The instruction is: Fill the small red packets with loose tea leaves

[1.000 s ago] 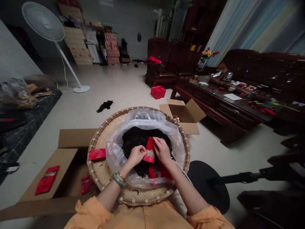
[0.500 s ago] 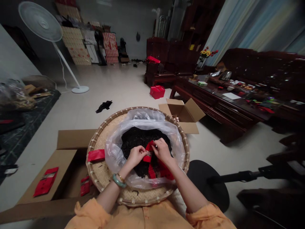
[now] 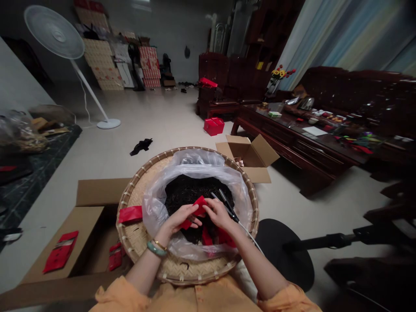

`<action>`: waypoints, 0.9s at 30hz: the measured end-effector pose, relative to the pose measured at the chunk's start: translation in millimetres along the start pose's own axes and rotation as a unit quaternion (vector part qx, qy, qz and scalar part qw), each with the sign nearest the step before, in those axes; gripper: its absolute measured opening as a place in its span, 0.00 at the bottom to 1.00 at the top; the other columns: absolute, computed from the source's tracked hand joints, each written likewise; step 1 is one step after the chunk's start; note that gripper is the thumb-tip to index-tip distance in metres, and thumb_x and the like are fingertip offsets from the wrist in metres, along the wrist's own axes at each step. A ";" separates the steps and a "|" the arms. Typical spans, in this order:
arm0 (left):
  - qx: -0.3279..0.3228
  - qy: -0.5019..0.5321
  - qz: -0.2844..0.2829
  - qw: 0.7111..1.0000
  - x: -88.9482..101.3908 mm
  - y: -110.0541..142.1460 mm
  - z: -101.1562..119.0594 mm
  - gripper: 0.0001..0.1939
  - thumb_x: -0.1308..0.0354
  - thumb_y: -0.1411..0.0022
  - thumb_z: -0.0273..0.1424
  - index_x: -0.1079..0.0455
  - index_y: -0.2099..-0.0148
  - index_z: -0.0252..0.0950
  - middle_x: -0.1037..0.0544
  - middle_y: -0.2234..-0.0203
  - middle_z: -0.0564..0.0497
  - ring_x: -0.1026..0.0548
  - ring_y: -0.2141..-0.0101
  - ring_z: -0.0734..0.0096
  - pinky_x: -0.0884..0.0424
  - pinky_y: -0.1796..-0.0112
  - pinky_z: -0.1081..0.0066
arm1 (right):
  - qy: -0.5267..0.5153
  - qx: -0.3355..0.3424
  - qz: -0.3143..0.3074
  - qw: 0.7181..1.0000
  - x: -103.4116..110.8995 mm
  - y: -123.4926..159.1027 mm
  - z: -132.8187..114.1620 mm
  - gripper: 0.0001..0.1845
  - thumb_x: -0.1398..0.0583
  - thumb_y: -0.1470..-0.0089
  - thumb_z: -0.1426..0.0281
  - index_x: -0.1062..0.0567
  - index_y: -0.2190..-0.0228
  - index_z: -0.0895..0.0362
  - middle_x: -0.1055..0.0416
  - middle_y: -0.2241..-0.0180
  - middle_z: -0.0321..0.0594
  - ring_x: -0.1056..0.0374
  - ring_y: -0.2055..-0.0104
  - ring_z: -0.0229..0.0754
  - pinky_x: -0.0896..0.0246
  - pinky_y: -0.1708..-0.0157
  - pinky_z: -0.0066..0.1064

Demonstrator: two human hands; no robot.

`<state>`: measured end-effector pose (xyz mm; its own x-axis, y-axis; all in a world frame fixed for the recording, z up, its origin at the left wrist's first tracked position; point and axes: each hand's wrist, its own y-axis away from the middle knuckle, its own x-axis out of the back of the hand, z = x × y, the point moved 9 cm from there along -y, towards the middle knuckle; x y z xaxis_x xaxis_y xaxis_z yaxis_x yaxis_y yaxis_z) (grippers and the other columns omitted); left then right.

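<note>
Pinching a red foil packet (image 3: 197,206) between them, our left hand (image 3: 180,219) and right hand (image 3: 219,213) grip it over dark loose tea (image 3: 195,190) inside a clear plastic bag (image 3: 156,216), which lines a round woven bamboo tray (image 3: 130,225); a dark corded hand tool (image 3: 224,203) lies just beside our right hand.

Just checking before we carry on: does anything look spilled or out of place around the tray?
Yes: a few dark flakes lie on the woven bamboo tray, outside the plastic liner, looking spilled. A crumpled black cloth also lies alone on the floor.
</note>
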<state>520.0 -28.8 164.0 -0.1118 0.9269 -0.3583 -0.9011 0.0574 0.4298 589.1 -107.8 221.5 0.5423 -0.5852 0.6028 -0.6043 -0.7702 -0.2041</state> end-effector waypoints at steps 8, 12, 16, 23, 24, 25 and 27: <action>-0.032 -0.081 -0.012 0.996 -2.9 -4.7 -1.7 0.25 0.43 0.49 0.50 0.29 0.68 0.30 0.32 0.81 0.54 0.37 0.81 0.81 0.41 0.79 0.79 | -0.325 -0.069 -0.169 0.928 -37.3 12.0 -5.3 0.16 0.38 0.53 0.63 0.27 0.63 0.59 0.26 0.67 0.38 0.30 0.65 0.41 0.38 0.62 0.32; -0.026 -0.091 -0.032 0.995 -7.8 -0.7 0.3 0.24 0.44 0.48 0.49 0.28 0.62 0.31 0.26 0.74 0.49 0.30 0.76 0.76 0.37 0.77 0.77 | -0.308 -0.105 -0.128 0.937 -38.3 10.9 16.3 0.19 0.43 0.49 0.57 0.25 0.74 0.61 0.28 0.78 0.36 0.33 0.75 0.37 0.39 0.70 0.29; 0.010 -0.100 -0.023 0.995 4.0 8.4 2.0 0.25 0.42 0.47 0.45 0.32 0.50 0.38 0.26 0.67 0.49 0.27 0.73 0.74 0.35 0.75 0.76 | -0.334 -0.122 -0.107 0.928 -28.3 14.3 24.7 0.21 0.43 0.50 0.54 0.24 0.68 0.59 0.26 0.72 0.39 0.31 0.70 0.39 0.36 0.69 0.30; -0.018 -0.119 -0.001 0.993 7.7 4.8 6.8 0.25 0.44 0.48 0.49 0.26 0.65 0.29 0.31 0.81 0.54 0.35 0.81 0.80 0.44 0.81 0.79 | -0.386 -0.140 -0.189 0.892 -42.9 31.8 16.0 0.29 0.35 0.58 0.58 0.28 0.54 0.57 0.27 0.63 0.39 0.33 0.68 0.39 0.35 0.69 0.31; -0.015 -0.126 0.000 0.992 6.8 3.5 5.7 0.26 0.45 0.48 0.50 0.26 0.64 0.29 0.30 0.81 0.53 0.34 0.81 0.78 0.43 0.81 0.78 | -0.375 -0.133 -0.200 0.895 -45.0 32.6 15.3 0.29 0.36 0.57 0.57 0.28 0.54 0.57 0.27 0.63 0.39 0.33 0.67 0.39 0.36 0.69 0.31; -0.013 -0.134 0.003 0.991 6.8 2.4 5.0 0.27 0.46 0.47 0.51 0.26 0.62 0.29 0.28 0.79 0.51 0.32 0.79 0.76 0.41 0.79 0.77 | -0.359 -0.126 -0.206 0.902 -45.6 32.5 15.5 0.28 0.38 0.55 0.55 0.28 0.54 0.57 0.27 0.62 0.40 0.34 0.66 0.39 0.36 0.68 0.31; -0.034 -0.165 0.031 0.985 11.3 1.5 9.3 0.28 0.50 0.45 0.51 0.26 0.58 0.31 0.23 0.73 0.47 0.27 0.72 0.70 0.35 0.74 0.74 | -0.323 -0.124 -0.202 0.916 -43.0 30.1 19.1 0.28 0.41 0.52 0.51 0.27 0.55 0.56 0.27 0.61 0.40 0.34 0.63 0.41 0.37 0.64 0.34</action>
<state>521.3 -14.7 168.3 -0.0357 0.9986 -0.0383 -0.9240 -0.0184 0.3820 558.7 -110.6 174.7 0.9353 -0.3537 -0.0078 -0.3477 -0.9231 0.1645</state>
